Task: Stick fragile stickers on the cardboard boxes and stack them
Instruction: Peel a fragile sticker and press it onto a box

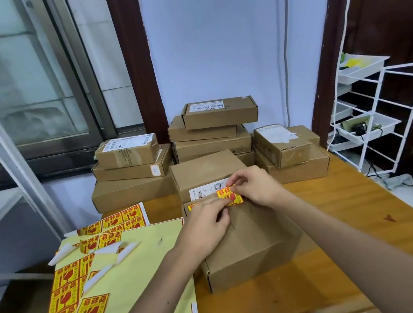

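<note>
Nearest to me: pale yellow sticker backing sheets (pixel 143 276) lying on the left part of the wooden table (pixel 346 215), some red-and-yellow fragile stickers still on them, a few peeled corners curling up. One loose fragile sticker (pixel 92 309) sits on the front sheet.

Right of the sheets, a plain brown cardboard box (pixel 254 252) sits on the table with both hands over its far edge. Left hand (pixel 206 224) rests on the box top, fingers curled — fingertips pinching the left edge of a red-and-yellow fragile sticker (pixel 229 196). Right hand (pixel 255 186) pinches the same sticker's upper right corner between thumb and forefinger. I see the sticker at the box's far top edge; can't tell how much of it is stuck down.

Just behind — a second brown box with a white barcode label (pixel 207 190), touching the near box.

Further back, three stacks of brown cardboard boxes (pixel 213 138) against the pale blue wall. White wire rack (pixel 381 113) at far right.
</note>
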